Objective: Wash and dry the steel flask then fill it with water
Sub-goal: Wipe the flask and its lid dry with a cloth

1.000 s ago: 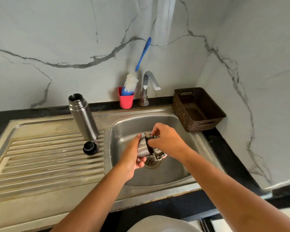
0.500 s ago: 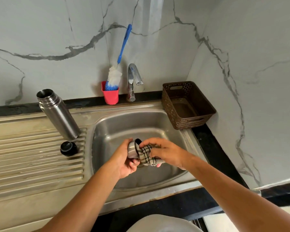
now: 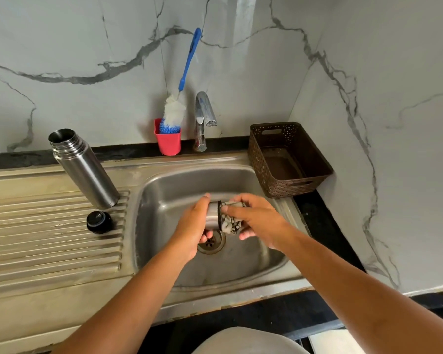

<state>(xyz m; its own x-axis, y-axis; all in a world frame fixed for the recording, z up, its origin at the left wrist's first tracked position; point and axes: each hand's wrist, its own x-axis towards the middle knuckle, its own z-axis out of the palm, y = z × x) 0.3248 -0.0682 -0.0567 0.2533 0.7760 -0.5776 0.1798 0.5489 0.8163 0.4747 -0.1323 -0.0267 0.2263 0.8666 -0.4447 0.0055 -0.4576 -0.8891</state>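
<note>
On drainboard [image 3: 49, 246]: flask [image 3: 87, 172] standing, black stopper [image 3: 99, 222] just beside.

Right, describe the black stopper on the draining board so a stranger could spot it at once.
Start at the ribbed draining board left of the sink basin. The open steel flask stands near its right edge, and the stopper sits just in front of the flask's base. It is the only small, round, black thing there; all around it is steel.
</note>
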